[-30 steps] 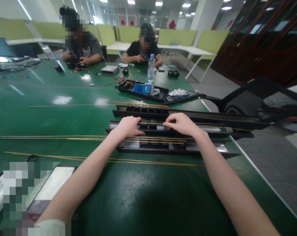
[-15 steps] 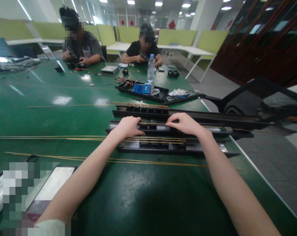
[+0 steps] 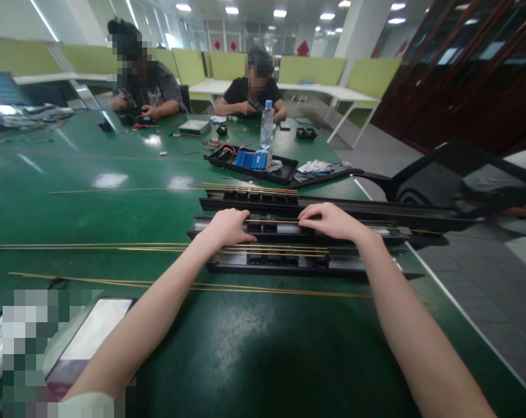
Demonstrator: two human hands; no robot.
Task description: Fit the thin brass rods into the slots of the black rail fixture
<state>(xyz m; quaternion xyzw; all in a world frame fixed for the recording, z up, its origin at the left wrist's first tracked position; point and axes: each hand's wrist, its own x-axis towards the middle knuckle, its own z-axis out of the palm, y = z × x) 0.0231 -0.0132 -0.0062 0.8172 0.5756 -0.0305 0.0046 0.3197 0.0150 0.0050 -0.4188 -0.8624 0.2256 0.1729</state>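
Three long black channels lie side by side on the table, with small black blocks in them. My left hand (image 3: 226, 227) spans the left part of the middle channel (image 3: 284, 235), fingers at its far side and thumb at its near side, beside two black blocks (image 3: 262, 222). Over that channel, my right hand (image 3: 332, 220) pinches a thin brass-coloured rod (image 3: 284, 221) between thumb and fingertips. The rod runs lengthwise above the blocks and on past the hand to the right. Several similar rods (image 3: 306, 251) rest along the near channel (image 3: 354, 264).
More rods lie on the green table (image 3: 254, 348) and on the far channel (image 3: 359, 210). Beyond stand a black tray (image 3: 289, 168) with a blue finned part (image 3: 251, 159), and a water bottle (image 3: 266, 125). A phone (image 3: 95, 331) lies front left. Two people work across the table.
My right hand's fingertips have shifted slightly right along the middle channel, still pinching the rod. My left hand keeps its hold. The whole view has tilted a little.
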